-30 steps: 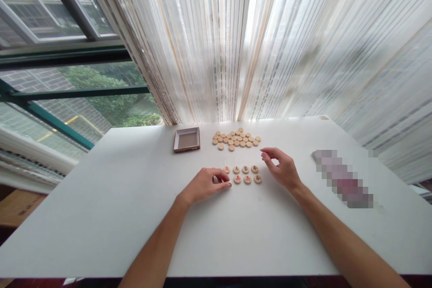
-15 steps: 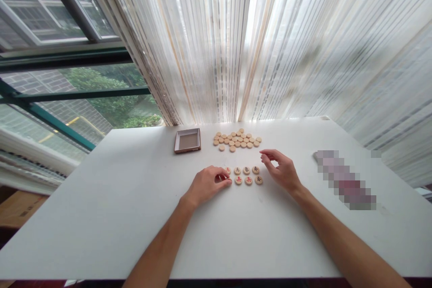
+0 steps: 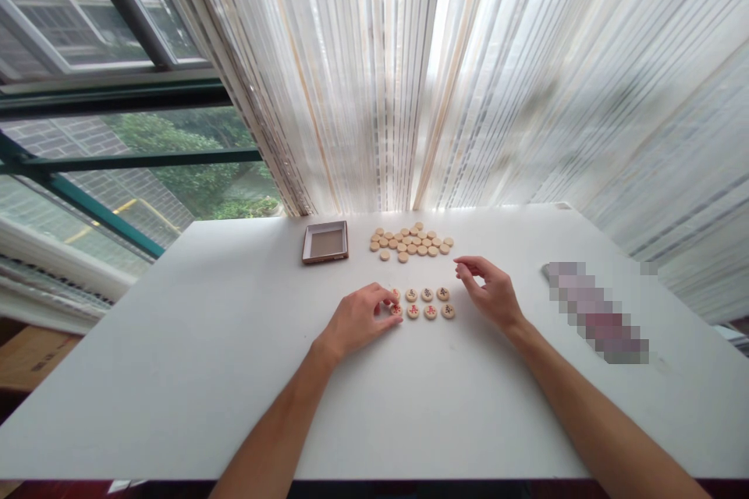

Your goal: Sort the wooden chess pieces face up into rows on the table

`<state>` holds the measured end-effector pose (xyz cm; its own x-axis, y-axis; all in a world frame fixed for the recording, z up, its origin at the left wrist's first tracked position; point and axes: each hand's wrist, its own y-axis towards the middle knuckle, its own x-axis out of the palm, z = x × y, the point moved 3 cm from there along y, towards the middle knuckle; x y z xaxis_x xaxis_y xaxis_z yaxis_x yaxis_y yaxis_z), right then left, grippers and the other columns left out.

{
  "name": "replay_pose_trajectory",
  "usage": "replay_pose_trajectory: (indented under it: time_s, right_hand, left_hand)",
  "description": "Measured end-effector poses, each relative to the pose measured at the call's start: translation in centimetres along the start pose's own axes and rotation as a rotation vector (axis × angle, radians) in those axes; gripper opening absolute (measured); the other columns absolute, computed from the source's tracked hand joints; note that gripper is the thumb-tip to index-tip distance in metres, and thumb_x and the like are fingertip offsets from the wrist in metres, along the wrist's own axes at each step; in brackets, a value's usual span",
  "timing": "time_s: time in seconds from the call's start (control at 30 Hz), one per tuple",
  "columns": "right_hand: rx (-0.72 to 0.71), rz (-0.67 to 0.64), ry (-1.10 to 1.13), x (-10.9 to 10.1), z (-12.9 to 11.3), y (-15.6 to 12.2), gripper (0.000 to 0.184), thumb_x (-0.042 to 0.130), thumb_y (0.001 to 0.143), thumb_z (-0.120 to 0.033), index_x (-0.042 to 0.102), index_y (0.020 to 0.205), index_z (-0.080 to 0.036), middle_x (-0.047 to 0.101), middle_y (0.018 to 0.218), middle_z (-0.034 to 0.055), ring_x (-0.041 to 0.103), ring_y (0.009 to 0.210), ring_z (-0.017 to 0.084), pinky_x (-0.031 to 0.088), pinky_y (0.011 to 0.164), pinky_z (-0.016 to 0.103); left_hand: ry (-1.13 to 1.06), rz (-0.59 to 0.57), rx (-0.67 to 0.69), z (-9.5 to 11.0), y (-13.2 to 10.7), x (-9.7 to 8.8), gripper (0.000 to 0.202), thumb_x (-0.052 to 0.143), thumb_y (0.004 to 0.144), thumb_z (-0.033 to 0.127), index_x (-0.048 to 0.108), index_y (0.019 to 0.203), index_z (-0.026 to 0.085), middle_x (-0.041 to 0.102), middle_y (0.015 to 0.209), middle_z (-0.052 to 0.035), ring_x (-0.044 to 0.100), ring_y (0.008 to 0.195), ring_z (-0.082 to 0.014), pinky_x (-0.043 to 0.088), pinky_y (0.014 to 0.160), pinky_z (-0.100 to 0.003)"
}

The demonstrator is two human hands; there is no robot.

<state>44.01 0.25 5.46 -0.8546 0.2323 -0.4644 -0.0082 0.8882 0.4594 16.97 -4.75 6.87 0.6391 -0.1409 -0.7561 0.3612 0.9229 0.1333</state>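
Two short rows of round wooden chess pieces (image 3: pixel 427 303) with red and black characters lie face up on the white table (image 3: pixel 175 343). My left hand (image 3: pixel 360 318) rests at the left end of the rows, its fingers pinched on the near-left piece (image 3: pixel 396 310). To the right of the rows hovers my right hand (image 3: pixel 491 292), fingers loosely curled and apart, holding nothing. Farther back sits a cluster of several blank-side-up pieces (image 3: pixel 410 242).
A shallow brown box tray (image 3: pixel 325 242) lies left of the cluster. A blurred-out object (image 3: pixel 597 312) lies on the table's right side. Striped sheer curtains (image 3: pixel 468 78) hang behind the table, and a window (image 3: pixel 105 132) is at the left.
My left fingers have set the near-left piece into line so its red character now shows. The right hand has barely shifted.
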Motion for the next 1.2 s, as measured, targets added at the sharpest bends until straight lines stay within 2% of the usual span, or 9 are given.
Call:
replay_pose_trajectory:
  time_s: [0.23, 0.5, 0.67, 0.8, 0.9, 0.97, 1.1, 1.2]
  right_hand:
    - [0.021, -0.008, 0.002, 0.0, 0.6, 0.2, 0.026, 0.057, 0.093, -0.041, 0.069, 0.103, -0.020, 0.074, 0.091, 0.0069, 0.072, 0.080, 0.021, 0.056, 0.059, 0.029]
    - [0.075, 0.043, -0.016, -0.4, 1.7, 0.8, 0.030, 0.055, 0.093, -0.045, 0.070, 0.101, -0.020, 0.073, 0.092, 0.0071, 0.070, 0.080, 0.021, 0.057, 0.064, 0.032]
    - [0.062, 0.074, -0.061, -0.5, 2.6, 1.2, 0.031, 0.055, 0.093, -0.045, 0.068, 0.105, -0.020, 0.072, 0.102, 0.0082, 0.069, 0.088, 0.022, 0.059, 0.071, 0.034]
    - [0.033, 0.009, -0.141, -0.1, 3.3, 1.2, 0.032, 0.057, 0.091, -0.041, 0.066, 0.115, -0.021, 0.067, 0.113, 0.0101, 0.068, 0.094, 0.024, 0.058, 0.078, 0.039]
    - [-0.078, -0.087, -0.257, 0.4, 3.3, 1.2, 0.036, 0.051, 0.094, -0.033, 0.061, 0.127, -0.025, 0.061, 0.130, 0.0103, 0.061, 0.114, 0.027, 0.055, 0.091, 0.044]
    - [-0.162, -0.150, -0.338, 0.8, 3.2, 1.3, 0.040, 0.045, 0.096, -0.026, 0.056, 0.135, -0.028, 0.055, 0.142, 0.0067, 0.055, 0.122, 0.027, 0.050, 0.101, 0.048]
    - [-0.247, -0.237, -0.460, 1.5, 3.2, 1.5, 0.053, 0.039, 0.094, -0.015, 0.046, 0.145, -0.030, 0.045, 0.152, 0.0006, 0.056, 0.117, 0.028, 0.048, 0.103, 0.049]
    - [-0.261, -0.264, -0.506, 1.7, 3.1, 1.6, 0.056, 0.040, 0.093, -0.013, 0.044, 0.147, -0.027, 0.049, 0.150, 0.0013, 0.056, 0.115, 0.029, 0.048, 0.101, 0.050]
  left_hand:
    - [0.062, -0.017, 0.045, 0.4, 0.0, -0.1, 0.014, 0.063, 0.085, 0.029, 0.072, 0.095, 0.027, 0.068, 0.097, 0.0009, 0.059, 0.068, -0.0126, 0.047, 0.069, -0.025]
    - [0.078, 0.007, 0.060, 0.2, -0.1, 0.0, 0.017, 0.064, 0.081, 0.025, 0.067, 0.098, 0.025, 0.069, 0.093, 0.0006, 0.060, 0.069, -0.0137, 0.048, 0.069, -0.025]
    - [0.053, 0.009, 0.046, 0.1, -0.2, -0.1, 0.020, 0.064, 0.082, 0.028, 0.065, 0.101, 0.024, 0.070, 0.100, -0.0007, 0.061, 0.069, -0.0135, 0.048, 0.068, -0.026]
    - [0.048, 0.076, 0.041, 0.1, 0.0, -0.4, 0.015, 0.059, 0.087, 0.030, 0.064, 0.101, 0.024, 0.069, 0.095, -0.0002, 0.059, 0.067, -0.0126, 0.046, 0.066, -0.026]
    - [0.060, 0.155, 0.059, 0.3, 0.1, -0.5, 0.011, 0.055, 0.091, 0.030, 0.063, 0.095, 0.023, 0.067, 0.088, 0.0000, 0.058, 0.067, -0.0125, 0.045, 0.065, -0.025]
    - [0.065, 0.180, 0.069, 0.3, 0.2, -0.6, 0.013, 0.053, 0.093, 0.030, 0.062, 0.092, 0.022, 0.067, 0.087, -0.0004, 0.058, 0.068, -0.0127, 0.045, 0.066, -0.025]
    - [0.071, 0.191, 0.085, 0.5, 0.2, -0.5, 0.015, 0.050, 0.094, 0.030, 0.063, 0.092, 0.022, 0.067, 0.086, -0.0003, 0.057, 0.067, -0.0123, 0.045, 0.066, -0.025]
    - [0.068, 0.195, 0.101, 0.6, 0.2, -0.4, 0.015, 0.050, 0.094, 0.029, 0.064, 0.092, 0.022, 0.067, 0.085, 0.0001, 0.055, 0.063, -0.0115, 0.044, 0.065, -0.024]
